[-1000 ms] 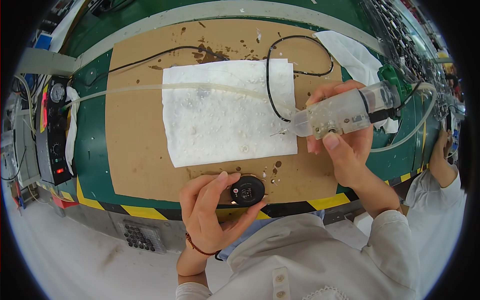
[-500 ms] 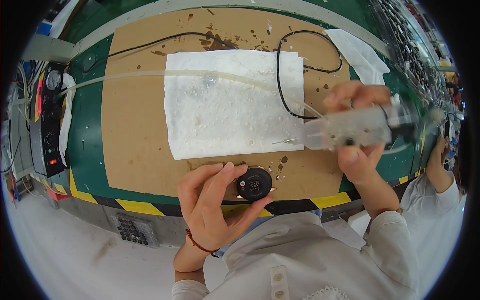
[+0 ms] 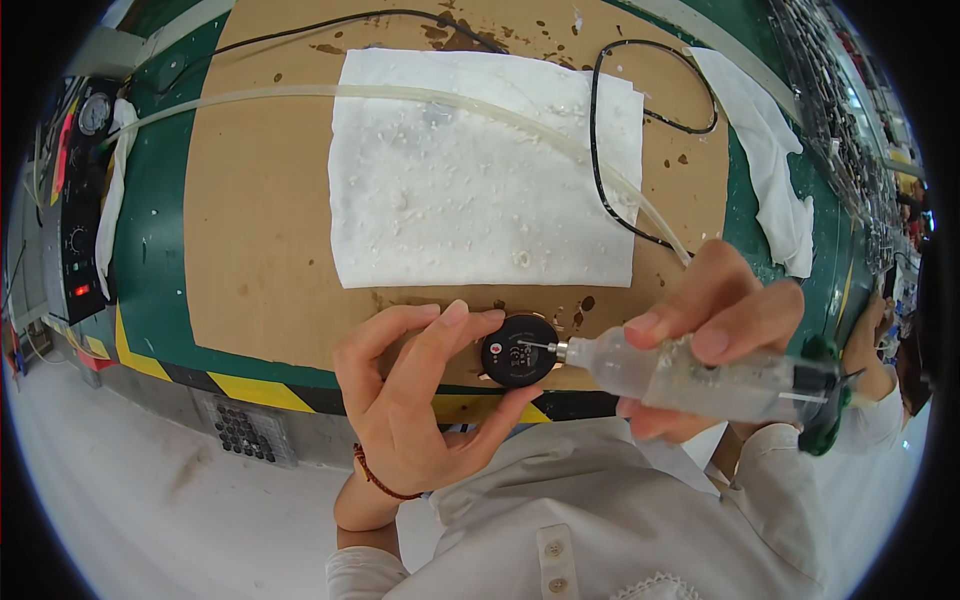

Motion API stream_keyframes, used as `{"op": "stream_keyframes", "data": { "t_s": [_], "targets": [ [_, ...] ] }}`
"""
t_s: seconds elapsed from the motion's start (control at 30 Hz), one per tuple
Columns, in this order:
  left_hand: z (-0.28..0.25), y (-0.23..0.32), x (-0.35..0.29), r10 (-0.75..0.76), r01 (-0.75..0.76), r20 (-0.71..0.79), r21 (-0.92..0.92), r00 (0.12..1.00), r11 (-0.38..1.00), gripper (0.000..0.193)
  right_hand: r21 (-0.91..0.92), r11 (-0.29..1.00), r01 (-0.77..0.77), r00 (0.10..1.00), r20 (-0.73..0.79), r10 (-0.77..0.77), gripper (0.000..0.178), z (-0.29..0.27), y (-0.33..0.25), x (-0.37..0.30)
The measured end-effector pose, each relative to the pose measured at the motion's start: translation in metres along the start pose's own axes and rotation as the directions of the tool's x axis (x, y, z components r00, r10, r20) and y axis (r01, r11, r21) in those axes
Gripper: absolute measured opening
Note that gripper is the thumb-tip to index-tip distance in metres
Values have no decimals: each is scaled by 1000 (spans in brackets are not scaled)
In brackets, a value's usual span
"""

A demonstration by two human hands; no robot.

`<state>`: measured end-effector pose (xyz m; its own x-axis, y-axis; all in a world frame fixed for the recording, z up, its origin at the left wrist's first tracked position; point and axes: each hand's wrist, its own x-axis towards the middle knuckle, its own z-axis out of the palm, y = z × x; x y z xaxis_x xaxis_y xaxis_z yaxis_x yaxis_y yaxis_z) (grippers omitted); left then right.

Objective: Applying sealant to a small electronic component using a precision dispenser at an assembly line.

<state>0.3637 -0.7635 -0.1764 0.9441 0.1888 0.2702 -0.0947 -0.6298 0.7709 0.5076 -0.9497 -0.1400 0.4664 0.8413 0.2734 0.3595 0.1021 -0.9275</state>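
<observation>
A round black watch case (image 3: 515, 368) with gold-coloured lugs lies back side up between the fingertips and thumb of my left hand (image 3: 415, 395), near the board's front edge. My right hand (image 3: 725, 315) is closed around a cloudy, translucent dispensing syringe (image 3: 725, 388), which lies nearly level and points left. Its thin metal needle (image 3: 545, 346) reaches over the back of the watch case; I cannot tell whether the tip touches it. A dark green cap sits at the syringe's far right end. My right fingers partly cover the barrel.
White paper (image 3: 480, 200) with small clear blobs covers part of the stained brown cardboard (image 3: 260, 230). A pale hose (image 3: 290, 91) and a black cord (image 3: 597, 130) cross it. At left stands a black control box (image 3: 75, 220) with a gauge. A white cloth (image 3: 765, 160) lies at right.
My right hand has brought the syringe left and down, so its needle moved from over the paper to over the watch case. My left hand still holds the case. The view has shifted slightly.
</observation>
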Motion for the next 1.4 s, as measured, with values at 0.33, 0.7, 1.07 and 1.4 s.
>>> {"op": "stream_keyframes", "data": {
  "t_s": [0.33,0.7,1.07,1.4],
  "targets": [
    [4,0,1,33,-32,-19,43,999,999,67,-108,982,153,983,-90,-163,66,20,10,-9],
    [4,-1,0,52,-49,-37,75,998,996,66,-172,981,95,990,-89,-112,66,23,8,-7],
    [4,-2,0,66,-62,-42,89,997,994,65,-126,987,96,991,-86,-107,67,24,9,-7],
    [0,0,1,60,-62,18,131,998,989,71,-122,984,130,985,-99,-143,66,22,11,-6]
  ]
}}
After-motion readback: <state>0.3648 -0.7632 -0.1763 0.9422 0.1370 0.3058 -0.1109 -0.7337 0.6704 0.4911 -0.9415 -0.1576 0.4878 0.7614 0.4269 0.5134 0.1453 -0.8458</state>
